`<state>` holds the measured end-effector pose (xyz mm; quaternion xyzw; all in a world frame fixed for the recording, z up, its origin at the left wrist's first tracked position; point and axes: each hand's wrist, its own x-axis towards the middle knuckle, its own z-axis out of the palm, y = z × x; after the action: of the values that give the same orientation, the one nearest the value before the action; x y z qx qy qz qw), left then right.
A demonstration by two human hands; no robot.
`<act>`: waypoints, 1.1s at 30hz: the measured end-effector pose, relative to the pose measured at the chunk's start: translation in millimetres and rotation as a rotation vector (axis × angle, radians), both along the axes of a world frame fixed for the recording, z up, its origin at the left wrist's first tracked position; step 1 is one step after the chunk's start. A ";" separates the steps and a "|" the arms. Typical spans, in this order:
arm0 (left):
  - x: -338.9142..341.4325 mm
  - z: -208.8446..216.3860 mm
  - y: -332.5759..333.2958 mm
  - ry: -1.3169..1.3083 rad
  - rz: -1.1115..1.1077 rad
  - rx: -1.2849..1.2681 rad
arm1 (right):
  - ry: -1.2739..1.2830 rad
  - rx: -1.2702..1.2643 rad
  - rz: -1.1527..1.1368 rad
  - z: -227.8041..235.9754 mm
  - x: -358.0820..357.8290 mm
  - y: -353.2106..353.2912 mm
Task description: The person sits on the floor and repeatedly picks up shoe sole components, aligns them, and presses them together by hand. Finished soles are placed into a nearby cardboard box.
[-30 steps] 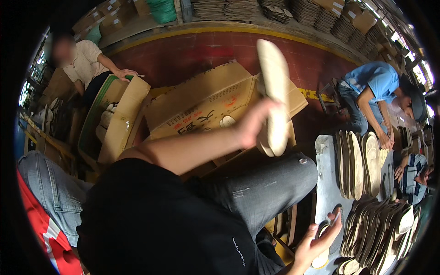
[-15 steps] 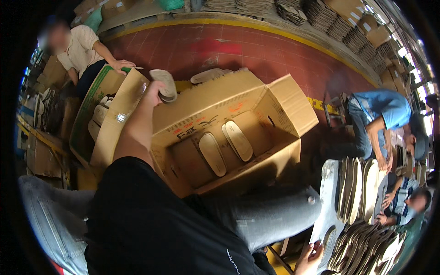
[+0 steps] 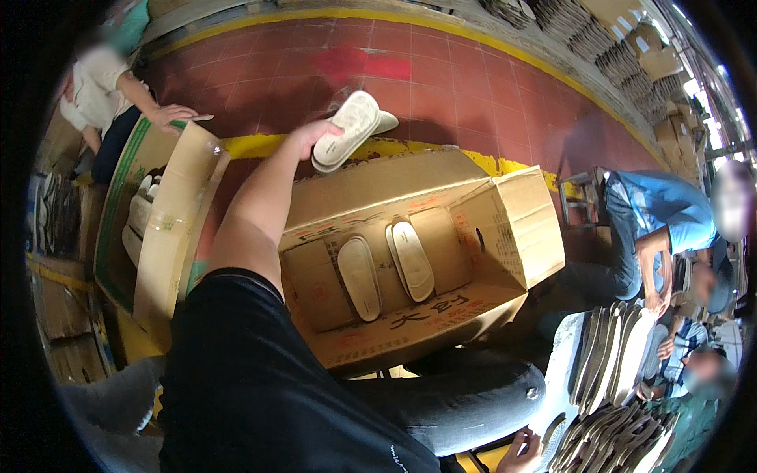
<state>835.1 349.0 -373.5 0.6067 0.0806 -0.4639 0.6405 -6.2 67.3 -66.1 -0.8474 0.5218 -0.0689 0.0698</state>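
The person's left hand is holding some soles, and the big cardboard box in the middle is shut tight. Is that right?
Not quite: the big cardboard box isn't shut. The head view shows it open at the top, with pale soles lying inside. The left hand is indeed holding some soles.

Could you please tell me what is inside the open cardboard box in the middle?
Inside the cardboard box lie pale soles: a left one and an overlapping right pair. The patches of box floor beneath them are covered, so anything under there cannot be seen.
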 end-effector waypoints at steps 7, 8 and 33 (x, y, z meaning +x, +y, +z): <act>93.7 -9.8 -62.8 -0.881 -0.345 0.844 | 0.163 0.140 -0.059 11.4 16.4 -26.9; 99.6 -24.3 -62.5 -0.937 -0.367 0.879 | 0.155 0.172 -0.071 6.1 14.3 -27.1; 120.6 -150.9 -111.8 -0.628 -0.658 1.262 | 0.176 0.440 -0.301 -45.9 -22.6 -3.0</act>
<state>955.7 237.3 -524.3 0.9522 -0.0398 -0.3029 -0.0040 -28.9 64.4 -112.0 -0.7274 0.6484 0.1105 0.1954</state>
